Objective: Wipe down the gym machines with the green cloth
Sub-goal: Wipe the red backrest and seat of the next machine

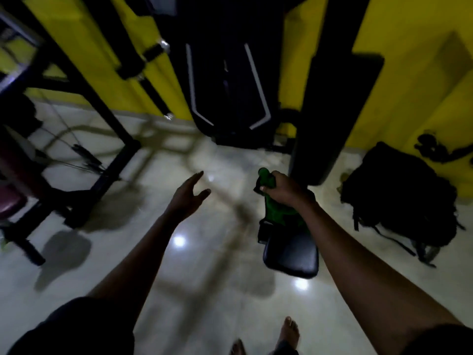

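My right hand (282, 188) grips the green cloth (277, 213), which hangs down from my fist over the black padded seat (291, 254) of a gym machine. The seat's tall black backrest pad (332, 119) rises just behind that hand. My left hand (188, 196) is stretched out over the floor with fingers straight and spread, holding nothing. A black upholstered machine (225, 85) with pale trim lines stands ahead against the yellow wall. The picture is dim and blurred.
A black steel frame (107, 119) with cables and a maroon pad (10, 201) stands at the left. A black backpack (401, 193) lies on the pale tiled floor (179, 252) at the right by the yellow wall (409, 60). My bare feet (289, 331) show at the bottom.
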### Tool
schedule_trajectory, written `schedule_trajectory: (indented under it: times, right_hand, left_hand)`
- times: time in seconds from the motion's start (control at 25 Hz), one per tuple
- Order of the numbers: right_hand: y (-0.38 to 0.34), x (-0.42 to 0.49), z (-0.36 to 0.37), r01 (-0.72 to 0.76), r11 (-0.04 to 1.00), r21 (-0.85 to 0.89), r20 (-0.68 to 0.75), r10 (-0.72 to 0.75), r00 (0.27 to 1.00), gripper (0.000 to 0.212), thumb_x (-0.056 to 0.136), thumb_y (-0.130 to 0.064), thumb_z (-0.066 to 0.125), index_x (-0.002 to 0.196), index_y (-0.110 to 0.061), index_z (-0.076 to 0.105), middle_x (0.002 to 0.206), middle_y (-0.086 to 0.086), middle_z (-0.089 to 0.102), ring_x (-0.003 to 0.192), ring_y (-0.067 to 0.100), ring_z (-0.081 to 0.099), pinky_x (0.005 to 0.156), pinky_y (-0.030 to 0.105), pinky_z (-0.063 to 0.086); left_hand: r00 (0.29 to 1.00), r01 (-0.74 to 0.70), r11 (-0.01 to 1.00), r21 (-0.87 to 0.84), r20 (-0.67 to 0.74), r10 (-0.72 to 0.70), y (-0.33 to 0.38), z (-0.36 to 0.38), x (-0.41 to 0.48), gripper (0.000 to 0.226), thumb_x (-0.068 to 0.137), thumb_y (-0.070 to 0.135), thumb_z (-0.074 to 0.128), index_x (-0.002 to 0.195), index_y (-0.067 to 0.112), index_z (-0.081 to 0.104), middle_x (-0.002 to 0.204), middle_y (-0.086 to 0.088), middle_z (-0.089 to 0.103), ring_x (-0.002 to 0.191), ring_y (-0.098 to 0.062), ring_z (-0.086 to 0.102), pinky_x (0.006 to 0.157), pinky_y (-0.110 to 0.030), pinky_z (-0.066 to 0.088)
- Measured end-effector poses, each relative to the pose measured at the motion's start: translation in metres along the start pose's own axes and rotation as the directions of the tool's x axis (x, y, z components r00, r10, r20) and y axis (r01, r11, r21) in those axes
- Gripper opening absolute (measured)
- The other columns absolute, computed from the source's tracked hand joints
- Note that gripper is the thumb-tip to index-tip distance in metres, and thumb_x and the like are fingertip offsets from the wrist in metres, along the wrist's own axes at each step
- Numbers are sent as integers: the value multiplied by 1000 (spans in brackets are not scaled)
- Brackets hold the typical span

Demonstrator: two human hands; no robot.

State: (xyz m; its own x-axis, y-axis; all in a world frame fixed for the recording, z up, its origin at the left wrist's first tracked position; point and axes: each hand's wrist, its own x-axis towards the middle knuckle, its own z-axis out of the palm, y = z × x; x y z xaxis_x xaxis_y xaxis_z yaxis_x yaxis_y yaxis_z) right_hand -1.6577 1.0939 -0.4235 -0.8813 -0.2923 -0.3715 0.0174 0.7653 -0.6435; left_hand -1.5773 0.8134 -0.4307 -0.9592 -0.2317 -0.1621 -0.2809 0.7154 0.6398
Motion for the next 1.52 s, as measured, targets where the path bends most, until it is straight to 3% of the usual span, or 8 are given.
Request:
schedule_trajectory:
  times: [0.12,0.4,0.56,0.76,0.92,1.04,1.24,1.52]
  right_hand:
    - [-100,-3,-10,152,988,18,19,-152,988,54,93,-39,68,138,-16,50,133,11,58,121,30,56,82,29,39]
    - [-325,-27,11,446,890,-98,1,-448,894,56,88,-37,74,136,-16,55,128,12,65,117,28,61,87,30,46]
    - [-431,-46,34,571,815,-96,-7,-575,818,58,85,-32,78,136,-15,57,124,13,66,117,29,61,79,24,40]
    - [-537,-57,75,654,756,-29,35,-654,756,67,83,-35,80,142,-23,53,129,8,65,117,26,61,83,26,44]
    - [-614,-38,99,701,710,-70,81,-696,713,63,87,-24,75,144,-20,51,131,9,62,117,28,61,88,28,48]
    - [-670,-13,106,722,688,-73,69,-718,692,65,87,-18,72,147,-22,47,134,10,60,117,30,60,95,35,51]
    - [-749,30,118,762,647,-28,76,-759,647,70,87,-8,67,151,-21,41,131,14,61,107,27,61,81,31,49]
    - [-843,81,166,780,625,-27,29,-780,626,66,88,-8,67,149,-18,45,134,12,61,114,28,61,82,27,47]
  left_hand:
    - [995,-47,997,55,-86,51,-10,-78,-20,67,94,36,65,153,25,34,158,-4,34,146,-18,31,112,-23,23]
    - [949,11,999,35,-315,1,-58,-255,-77,71,90,50,62,152,27,37,153,-4,42,141,-23,40,115,-44,33]
    - [903,33,998,44,-429,-11,-90,-340,-118,74,88,53,62,152,29,35,152,-6,43,138,-25,42,113,-46,35]
    - [843,119,990,73,-534,-62,-141,-428,-145,71,88,51,62,151,31,36,151,0,45,137,-20,43,114,-45,36]
    - [803,145,980,135,-595,-36,-166,-495,-142,66,92,37,65,151,23,38,149,0,46,135,-17,44,108,-29,32]
    - [792,160,976,145,-610,-39,-191,-550,-123,77,85,52,61,152,26,35,153,-5,43,138,-22,43,114,-38,35]
    - [766,175,972,157,-641,-35,-226,-614,-89,67,91,31,66,151,24,37,146,-7,50,130,-22,49,100,-27,36]
    - [771,145,972,187,-637,7,-297,-698,-36,78,86,40,68,154,28,31,155,-3,40,142,-19,37,114,-34,30]
